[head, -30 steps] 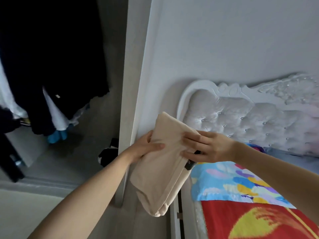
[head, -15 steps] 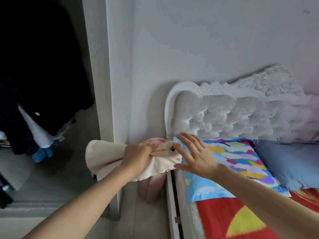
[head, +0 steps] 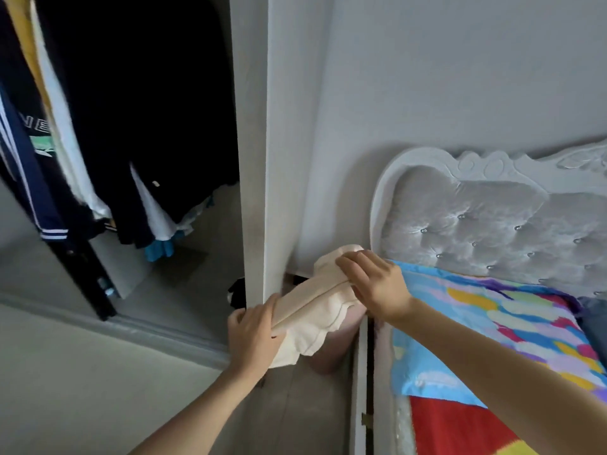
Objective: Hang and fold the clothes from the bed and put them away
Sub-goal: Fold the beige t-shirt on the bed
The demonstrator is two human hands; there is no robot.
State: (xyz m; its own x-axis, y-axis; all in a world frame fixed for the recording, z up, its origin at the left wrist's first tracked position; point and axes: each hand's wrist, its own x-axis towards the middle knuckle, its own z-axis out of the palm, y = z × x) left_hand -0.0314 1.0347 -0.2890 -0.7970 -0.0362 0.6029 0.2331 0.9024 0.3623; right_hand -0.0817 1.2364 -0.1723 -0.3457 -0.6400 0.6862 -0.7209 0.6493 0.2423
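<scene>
A cream folded garment (head: 315,307) hangs in the air between my two hands, beside the bed's head end. My left hand (head: 254,333) grips its lower left end, fingers curled over the fold. At the upper right end, my right hand (head: 374,285) pinches the cloth from above. The garment's loose edges droop below the fold. The open wardrobe (head: 131,126) with dark and white hanging clothes lies to the left, behind a white door edge (head: 262,159).
The bed (head: 460,428) with a red sheet and a colourful pillow (head: 492,323) fills the lower right, under a grey tufted headboard (head: 492,218). A pink bin (head: 331,353) stands on the floor below the garment. A dark item (head: 238,292) lies by the wardrobe's door edge.
My right hand, open half a second ago, now pinches the garment's right end. The garment has turned from a bundle in my left hand into a long roll held between both hands.
</scene>
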